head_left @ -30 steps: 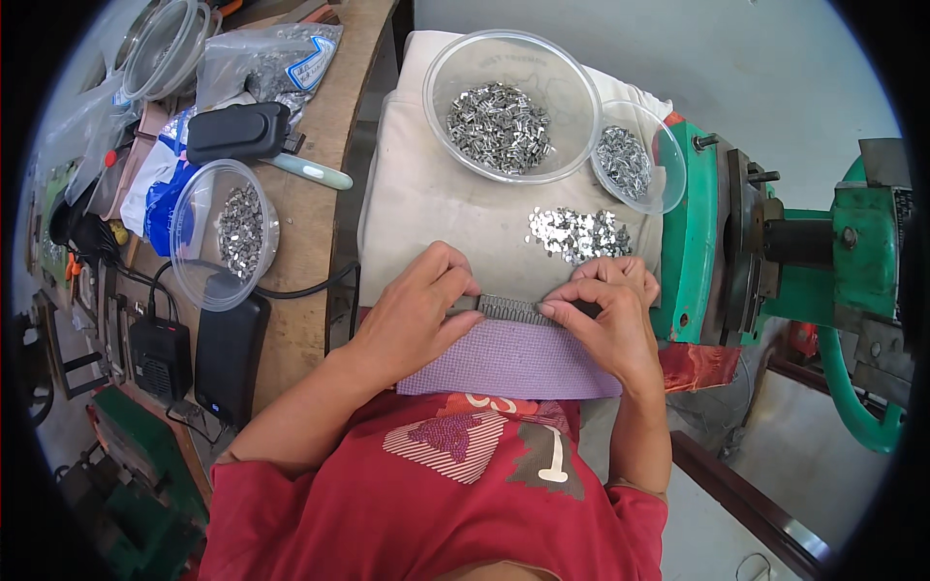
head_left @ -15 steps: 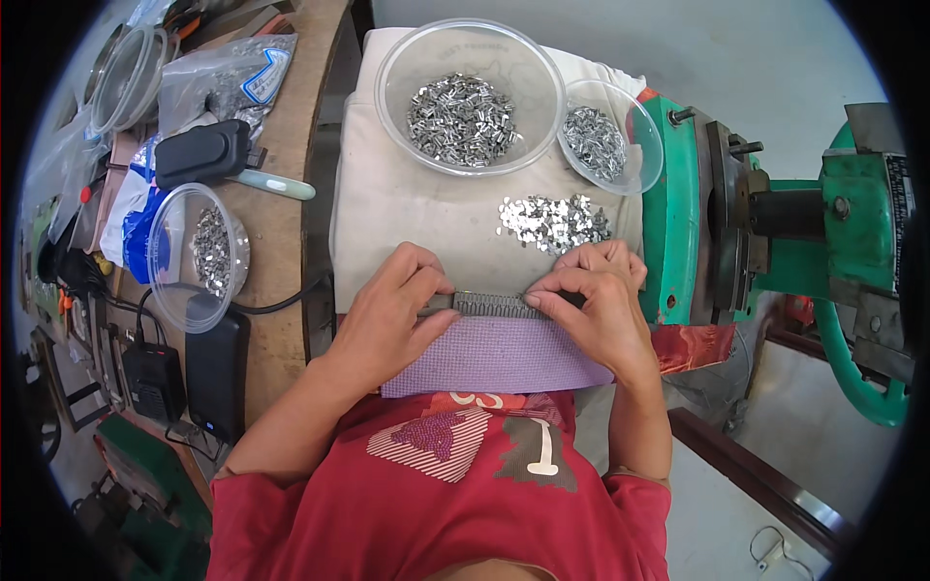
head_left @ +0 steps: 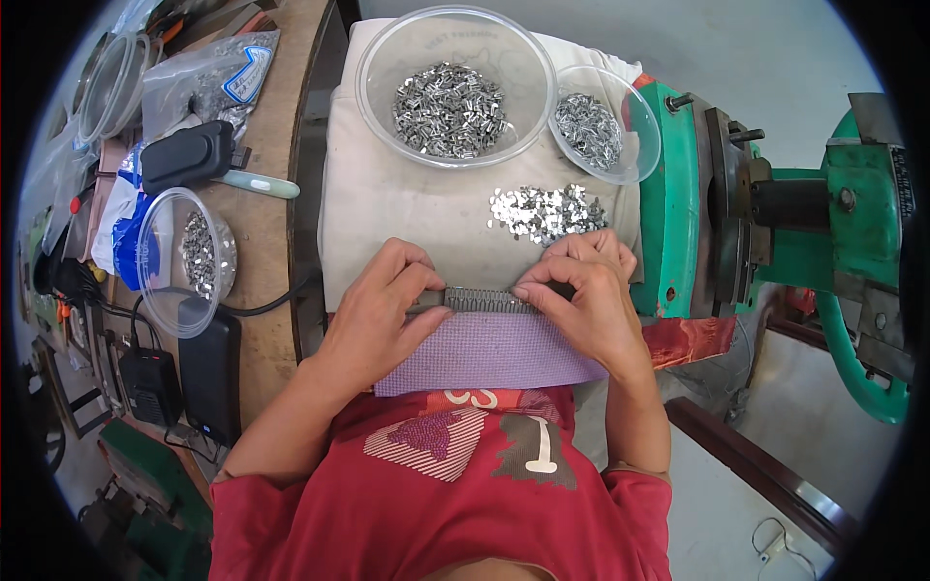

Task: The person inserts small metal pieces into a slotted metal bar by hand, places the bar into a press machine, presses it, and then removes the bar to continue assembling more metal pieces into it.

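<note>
A narrow dark metal strip with a row of fine, closely set slots or teeth [head_left: 481, 299] lies crosswise in front of me, along the far edge of a purple woven mat [head_left: 489, 353]. My left hand [head_left: 380, 302] pinches the strip's left end between thumb and fingers. At its right part, my right hand [head_left: 584, 290] is closed, with thumb and forefinger tips pressed together on the strip. Whatever those tips hold is too small or hidden to name. Just beyond my right hand is a loose pile of small shiny flat metal pieces [head_left: 550, 211].
On the cloth-covered surface [head_left: 387, 208] stand a large clear tub [head_left: 373, 121] and a smaller clear bowl [head_left: 647, 145], both holding small metal parts. A green machine [head_left: 666, 232] borders the right. At left, a wooden bench [head_left: 266, 242] carries another tub [head_left: 160, 261], bags and black devices.
The whole view has shifted slightly, so everything sits a little further left and up. Both hands keep nearly the same grip on the strip.
</note>
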A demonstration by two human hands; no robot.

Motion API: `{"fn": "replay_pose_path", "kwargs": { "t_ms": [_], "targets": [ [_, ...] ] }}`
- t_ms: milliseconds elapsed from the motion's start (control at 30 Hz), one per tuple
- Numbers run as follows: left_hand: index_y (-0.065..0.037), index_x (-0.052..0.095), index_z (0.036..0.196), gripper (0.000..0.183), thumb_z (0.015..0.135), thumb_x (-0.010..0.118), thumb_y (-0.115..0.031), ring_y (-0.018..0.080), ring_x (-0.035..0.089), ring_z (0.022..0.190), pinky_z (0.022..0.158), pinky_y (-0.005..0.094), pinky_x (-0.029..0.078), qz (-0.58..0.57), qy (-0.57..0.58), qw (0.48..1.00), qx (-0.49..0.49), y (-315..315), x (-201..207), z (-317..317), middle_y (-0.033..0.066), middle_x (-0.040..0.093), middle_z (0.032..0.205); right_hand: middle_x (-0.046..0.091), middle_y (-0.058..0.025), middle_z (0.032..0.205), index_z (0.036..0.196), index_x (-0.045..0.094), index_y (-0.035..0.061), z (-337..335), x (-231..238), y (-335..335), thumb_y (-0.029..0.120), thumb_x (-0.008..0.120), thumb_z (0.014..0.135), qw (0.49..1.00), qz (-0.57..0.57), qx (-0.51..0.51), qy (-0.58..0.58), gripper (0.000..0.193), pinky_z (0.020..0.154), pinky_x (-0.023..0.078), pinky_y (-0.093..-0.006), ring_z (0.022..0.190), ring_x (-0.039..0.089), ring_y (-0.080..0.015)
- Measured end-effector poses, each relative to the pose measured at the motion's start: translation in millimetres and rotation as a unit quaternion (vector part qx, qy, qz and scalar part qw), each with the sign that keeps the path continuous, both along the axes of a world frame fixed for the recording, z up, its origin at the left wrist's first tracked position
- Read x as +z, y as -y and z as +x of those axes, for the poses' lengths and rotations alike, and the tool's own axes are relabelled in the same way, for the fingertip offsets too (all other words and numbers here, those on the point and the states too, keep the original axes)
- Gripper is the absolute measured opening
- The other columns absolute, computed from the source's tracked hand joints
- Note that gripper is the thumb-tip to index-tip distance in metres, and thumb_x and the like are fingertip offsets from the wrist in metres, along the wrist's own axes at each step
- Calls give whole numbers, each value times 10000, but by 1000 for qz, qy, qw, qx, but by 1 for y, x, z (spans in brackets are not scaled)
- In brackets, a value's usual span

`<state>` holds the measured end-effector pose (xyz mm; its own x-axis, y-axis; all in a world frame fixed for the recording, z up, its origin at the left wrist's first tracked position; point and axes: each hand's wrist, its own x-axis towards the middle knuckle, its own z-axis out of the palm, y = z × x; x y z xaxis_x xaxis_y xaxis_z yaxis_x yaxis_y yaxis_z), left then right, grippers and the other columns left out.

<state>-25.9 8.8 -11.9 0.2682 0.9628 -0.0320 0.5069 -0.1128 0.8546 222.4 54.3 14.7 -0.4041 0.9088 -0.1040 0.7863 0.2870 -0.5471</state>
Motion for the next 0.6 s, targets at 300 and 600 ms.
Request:
{"fn": "replay_pose_path", "kwargs": {
  "t_ms": [300, 600],
  "targets": [
    [-15, 643, 976, 293, 739, 813, -47, 281, 616, 922, 772, 373, 522, 25, -13, 999, -17, 1, -3, -2, 110, 554, 1083, 649, 2, 852, 858, 778, 118, 14, 8, 15, 195, 800, 777, 999, 42, -14, -3, 114, 907, 328, -361, 929, 542, -211],
    [-24, 633, 948, 273, 740, 804, -72, 297, 596, 952, 797, 400, 514, 35, -34, 998, -49, 4, 6, 0, 109, 549, 1079, 653, -21, 843, 870, 752, 97, 4, 11, 6, 144, 812, 749, 999, 35, 20, -26, 143, 837, 389, -370, 883, 588, -241]
  ]
}}
